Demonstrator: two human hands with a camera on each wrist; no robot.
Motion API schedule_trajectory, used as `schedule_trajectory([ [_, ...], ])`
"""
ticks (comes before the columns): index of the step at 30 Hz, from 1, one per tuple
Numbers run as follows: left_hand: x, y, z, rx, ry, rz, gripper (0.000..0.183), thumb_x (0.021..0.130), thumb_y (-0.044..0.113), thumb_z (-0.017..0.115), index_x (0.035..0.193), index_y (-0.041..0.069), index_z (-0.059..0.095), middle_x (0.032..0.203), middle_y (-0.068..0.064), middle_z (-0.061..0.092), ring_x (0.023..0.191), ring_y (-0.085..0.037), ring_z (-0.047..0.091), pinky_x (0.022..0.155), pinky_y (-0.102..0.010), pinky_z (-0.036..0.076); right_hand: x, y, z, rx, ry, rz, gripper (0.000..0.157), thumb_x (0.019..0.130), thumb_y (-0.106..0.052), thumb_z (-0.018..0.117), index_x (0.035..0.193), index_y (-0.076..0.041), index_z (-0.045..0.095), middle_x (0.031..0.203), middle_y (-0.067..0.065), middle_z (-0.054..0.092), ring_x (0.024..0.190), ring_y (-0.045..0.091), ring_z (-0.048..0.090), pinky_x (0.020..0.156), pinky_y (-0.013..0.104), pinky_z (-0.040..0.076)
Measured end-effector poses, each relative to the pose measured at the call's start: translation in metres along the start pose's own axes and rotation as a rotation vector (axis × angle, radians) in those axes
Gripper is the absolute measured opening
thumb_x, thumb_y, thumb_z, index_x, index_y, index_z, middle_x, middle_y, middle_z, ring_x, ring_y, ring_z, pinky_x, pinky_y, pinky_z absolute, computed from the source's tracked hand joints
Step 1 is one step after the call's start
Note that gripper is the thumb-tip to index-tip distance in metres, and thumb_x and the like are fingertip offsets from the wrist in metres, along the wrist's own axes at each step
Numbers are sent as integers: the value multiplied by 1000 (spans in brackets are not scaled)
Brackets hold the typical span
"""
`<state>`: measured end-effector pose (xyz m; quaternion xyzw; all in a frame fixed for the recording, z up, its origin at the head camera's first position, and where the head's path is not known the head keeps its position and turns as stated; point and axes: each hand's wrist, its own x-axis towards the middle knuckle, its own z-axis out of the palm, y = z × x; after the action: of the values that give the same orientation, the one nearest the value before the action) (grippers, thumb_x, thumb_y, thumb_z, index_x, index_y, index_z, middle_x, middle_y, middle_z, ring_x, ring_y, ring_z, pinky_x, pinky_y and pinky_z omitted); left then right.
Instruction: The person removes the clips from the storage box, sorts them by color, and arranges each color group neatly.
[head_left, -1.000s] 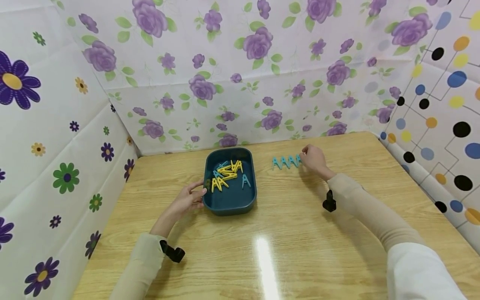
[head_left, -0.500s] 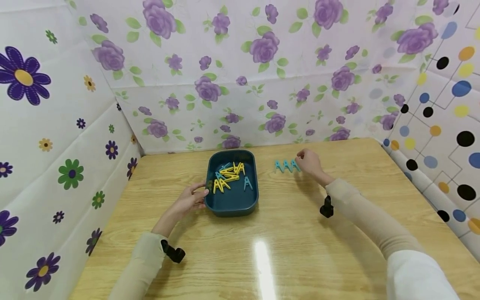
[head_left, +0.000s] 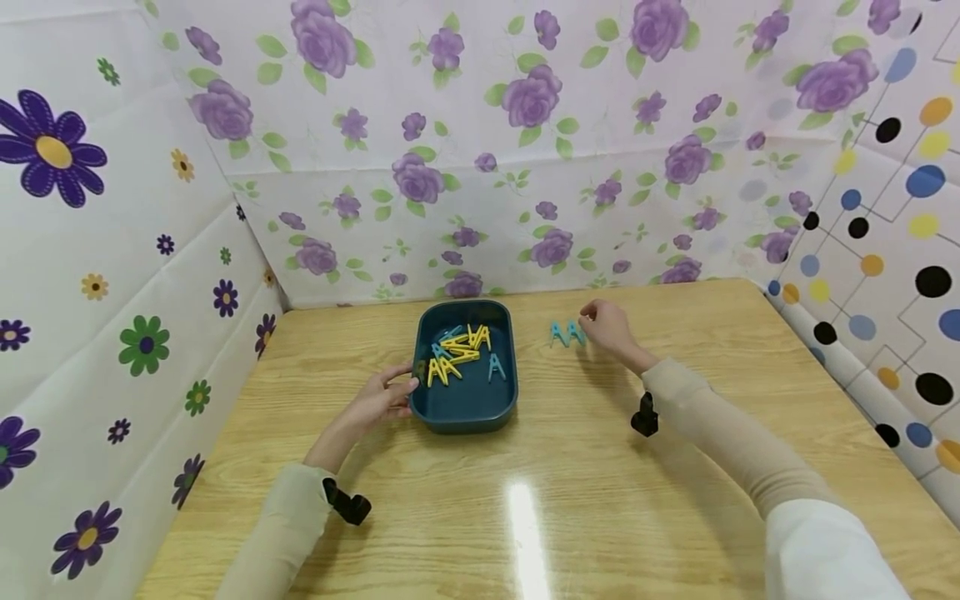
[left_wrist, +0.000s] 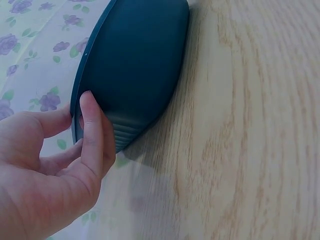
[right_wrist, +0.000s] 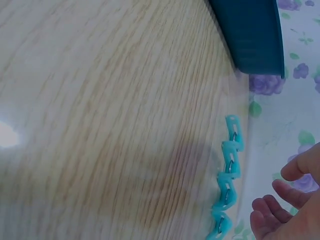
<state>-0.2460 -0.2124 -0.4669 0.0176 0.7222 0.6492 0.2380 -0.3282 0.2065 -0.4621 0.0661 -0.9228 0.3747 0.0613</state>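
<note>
"Left grip (left_wrist: pixel 55 175): state and function?"

"Pinching. Digits bear on the left rim and outer wall of a dark teal, rounded-rectangular tray (head_left: pixel 461 407) with smooth sides, apparently moulded plastic. This hold presumably steadies the tray on the glossy, pale wood-grain worktop (head_left: pixel 420 517)."

"Right grip (right_wrist: pixel 295 200)?"

"Spread, digits loosely bent, nothing held. It hovers beside a row of light-blue, A-shaped plastic clothespins (right_wrist: pixel 227 185). The right wrist view shows a gap; overlap in the head view leaves contact unclear."

"Position of the row?"

"Right of the tray, near the worktop's far edge. At least four pieces line up side by side, legs splayed, seemingly touching. Such alignment likely keeps each one easy to pinch singly."

"Tray contents?"

"Yellow A-shaped clothespins (head_left: pixel 467 356) overlap toward the far half, with blue among them. One blue clothespin (head_left: pixel 495 363) lies apart near the right wall. No ordering is evident; the raised walls appear to do the containing."

"Backdrop?"

"White sheeting (head_left: pixel 345 250) printed with purple roses, creased horizontally, rising behind the worktop."
</note>
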Motion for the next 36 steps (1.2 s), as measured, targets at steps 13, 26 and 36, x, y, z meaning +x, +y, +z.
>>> schedule_trajectory([
  [13, 1, -3, -1, -21, -4, 0, 63, 100, 24, 54, 153, 7, 23, 84, 3, 68, 69, -6, 64, 66, -20, 56, 5, -12, 10, 14, -43, -11, 33, 97, -10, 47, 121, 11, 56, 116, 27, 60, 106, 38, 58, 91, 49, 49],
  [26, 0, 0, -1, -8, 9, -16, 63, 100, 27, 55, 153, 10, 25, 85, 3, 68, 70, -6, 64, 68, -22, 56, 13, -27, 17, 51, -103, -77, 34, 98, -10, 46, 125, 9, 54, 123, 26, 59, 109, 39, 61, 92, 47, 52],
  [36, 0, 1, -1, -34, 13, -30, 63, 99, 26, 56, 153, 11, 26, 92, -1, 68, 69, -5, 64, 66, -20, 55, 19, -62, 21, 126, -165, -85, 27, 98, -9, 48, 120, 3, 57, 116, 23, 62, 96, 32, 67, 77, 34, 58],
])
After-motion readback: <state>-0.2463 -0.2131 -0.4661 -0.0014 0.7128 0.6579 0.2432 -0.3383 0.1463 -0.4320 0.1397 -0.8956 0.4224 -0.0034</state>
